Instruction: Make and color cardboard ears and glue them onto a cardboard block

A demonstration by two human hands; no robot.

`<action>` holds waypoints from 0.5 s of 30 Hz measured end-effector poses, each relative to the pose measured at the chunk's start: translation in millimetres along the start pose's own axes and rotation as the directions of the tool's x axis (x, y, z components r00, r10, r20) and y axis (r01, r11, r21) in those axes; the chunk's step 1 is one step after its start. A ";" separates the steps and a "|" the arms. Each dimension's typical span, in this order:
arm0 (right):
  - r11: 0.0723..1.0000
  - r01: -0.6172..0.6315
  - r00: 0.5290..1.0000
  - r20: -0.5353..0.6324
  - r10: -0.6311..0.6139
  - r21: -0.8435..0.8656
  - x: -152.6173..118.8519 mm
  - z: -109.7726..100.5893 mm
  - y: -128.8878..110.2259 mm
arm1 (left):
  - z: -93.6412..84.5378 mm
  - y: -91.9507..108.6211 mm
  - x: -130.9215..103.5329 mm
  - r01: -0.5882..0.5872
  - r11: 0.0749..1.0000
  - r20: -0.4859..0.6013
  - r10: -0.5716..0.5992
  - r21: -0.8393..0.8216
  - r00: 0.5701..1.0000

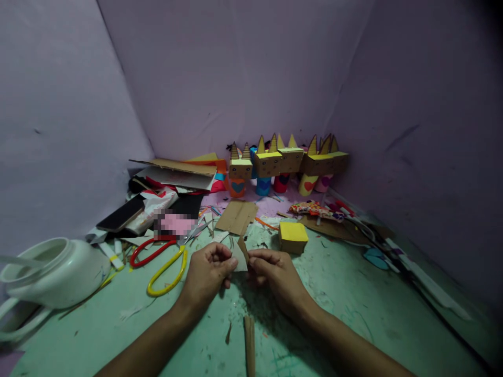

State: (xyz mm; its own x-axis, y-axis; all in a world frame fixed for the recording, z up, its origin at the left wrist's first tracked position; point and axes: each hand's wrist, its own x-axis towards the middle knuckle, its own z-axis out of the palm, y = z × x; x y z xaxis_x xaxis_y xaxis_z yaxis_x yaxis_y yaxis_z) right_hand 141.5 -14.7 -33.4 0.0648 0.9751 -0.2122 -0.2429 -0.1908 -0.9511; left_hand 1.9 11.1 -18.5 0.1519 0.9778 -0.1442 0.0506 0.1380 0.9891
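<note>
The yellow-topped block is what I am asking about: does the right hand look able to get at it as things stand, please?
Probably yes: the yellow-topped block sits just beyond the right hand with nothing visible between them, though its fingers are occupied with a small brown piece.

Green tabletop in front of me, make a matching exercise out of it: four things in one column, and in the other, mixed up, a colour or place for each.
Column one
1. Scissors
2. Pot
3. Small box
4. Small pale piece

Column two
A. Yellow on top, brown on the sides
B. Between the left hand and the right hand
C. One red handle, one yellow
D. White, at the far left

Right pairs: 1-C, 2-D, 3-A, 4-B
</note>
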 end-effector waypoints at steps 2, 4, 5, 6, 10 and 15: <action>1.000 0.009 1.000 0.019 -0.008 -0.014 -0.2 0.0 -0.2 | -0.8 -0.9 0.1 -0.010 1.000 0.007 0.010 -0.014 1.000; 0.999 0.016 0.999 0.032 -0.015 -0.028 -0.3 0.5 -0.1 | -1.5 -1.6 -0.3 -0.018 0.999 0.010 0.019 -0.046 1.000; 0.999 0.012 0.999 0.034 -0.011 -0.033 -0.4 0.7 0.0 | -1.7 -1.8 -0.6 -0.021 0.998 0.010 0.021 -0.057 1.000; 0.999 0.004 0.999 0.036 -0.003 -0.038 -0.7 1.0 0.0 | -1.8 -2.0 -0.9 -0.020 0.998 0.015 0.021 -0.057 1.000; 0.998 0.002 0.999 0.052 0.001 -0.061 -2.7 1.4 -0.9 | -1.6 -1.6 -2.0 0.004 1.000 0.070 -0.004 -0.002 0.998; 0.994 0.042 0.996 0.085 -0.034 -0.097 -4.6 2.2 -2.3 | -0.9 -1.0 -2.2 0.011 1.000 0.062 -0.010 -0.013 0.998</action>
State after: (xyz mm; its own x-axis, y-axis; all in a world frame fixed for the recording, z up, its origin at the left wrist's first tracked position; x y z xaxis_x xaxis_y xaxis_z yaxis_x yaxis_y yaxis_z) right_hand 139.6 -18.4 -29.7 -0.0097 0.9870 -0.1602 -0.1454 -0.1599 -0.9764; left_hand 0.6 9.0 -19.1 0.2119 0.9649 -0.1554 0.0392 0.1505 0.9878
